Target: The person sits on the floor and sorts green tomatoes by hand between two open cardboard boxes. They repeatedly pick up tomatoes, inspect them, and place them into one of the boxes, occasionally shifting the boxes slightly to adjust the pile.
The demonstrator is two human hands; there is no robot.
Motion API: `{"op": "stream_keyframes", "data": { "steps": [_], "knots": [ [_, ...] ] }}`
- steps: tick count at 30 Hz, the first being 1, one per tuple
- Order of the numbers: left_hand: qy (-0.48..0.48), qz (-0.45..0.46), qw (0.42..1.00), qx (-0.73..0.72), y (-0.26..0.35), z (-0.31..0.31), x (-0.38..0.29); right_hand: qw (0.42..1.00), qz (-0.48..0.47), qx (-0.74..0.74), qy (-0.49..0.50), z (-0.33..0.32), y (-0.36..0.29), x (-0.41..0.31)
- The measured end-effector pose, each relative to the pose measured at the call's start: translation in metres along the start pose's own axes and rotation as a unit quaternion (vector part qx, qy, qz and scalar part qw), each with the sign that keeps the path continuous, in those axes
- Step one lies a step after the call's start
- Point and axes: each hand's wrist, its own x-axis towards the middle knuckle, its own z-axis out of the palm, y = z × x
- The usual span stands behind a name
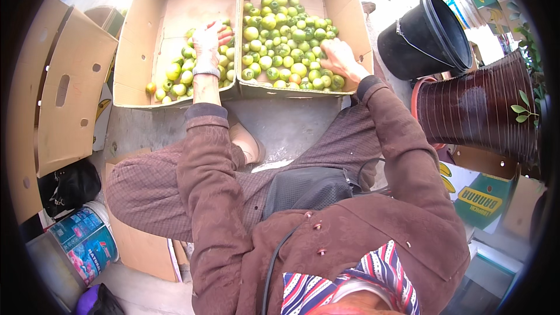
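Note:
Two open cardboard boxes stand side by side on the floor before me, their walls touching. Green tomatoes [280, 48] spread over much of the right box [354, 13], with a reddish one near its front wall. Fewer green tomatoes [173, 71] lie in the front part of the left box [144, 30]. My left hand [210, 41] hovers above those, fingers apart, palm turned towards the dividing walls, with no tomato seen in it. At the right side of the right box, my right hand [342, 58] reaches down to the tomatoes; its fingertips are partly hidden, so a grip cannot be made out.
A black bucket [407, 39] with a wire handle and a dark ribbed pot [477, 105] stand to my right, near a banana carton [481, 197]. On my left are cardboard sheets [74, 87], a black bag [72, 186] and a printed bucket [89, 245]. My bent legs flank the concrete floor [284, 127].

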Motion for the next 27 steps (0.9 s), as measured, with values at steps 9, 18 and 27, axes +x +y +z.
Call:
{"op": "stream_keyframes", "data": {
  "steps": [9,18,27],
  "knots": [
    [-0.275,-0.044,0.926,-0.255,0.021,-0.013,-0.007,0.92,-0.15,0.214,0.292,-0.094,-0.146,0.106],
    [-0.135,-0.011,0.988,-0.078,0.008,-0.017,0.003,0.928,-0.084,0.233,0.279,-0.082,-0.119,0.097],
    [-0.085,-0.109,0.953,0.269,-0.008,0.0,-0.012,0.974,0.155,0.132,-0.097,-0.007,0.036,-0.005]
  ]
}}
